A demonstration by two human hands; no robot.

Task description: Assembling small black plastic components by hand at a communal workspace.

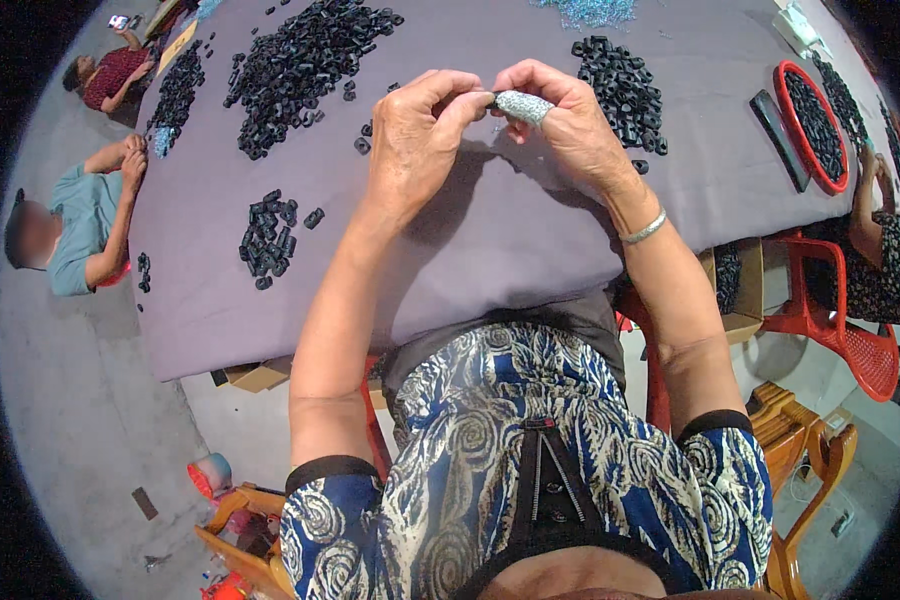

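Observation:
Over the table, my left hand (415,140) is closed, its thumb and forefinger pinching a small black piece (491,100) that the fingers mostly cover. My right hand (570,120) meets it from the other side, its fingers closed at the same piece. A grey speckled sleeve-like cover (523,106) sits at the right hand's fingertips; it looks wrapped round a digit, though I cannot tell for sure. Close by on the right lies a heap of short black cylindrical pieces (618,90). A smaller group of black pieces (268,240) rests left of my left forearm.
A grey cloth covers the table (530,250). Beyond are a large black heap (305,65) and light-blue bits (585,10). A red basket (782,90) of black pieces stands right, beside a black bar (780,140). Other people sit left and right; a red chair (870,360) stands right.

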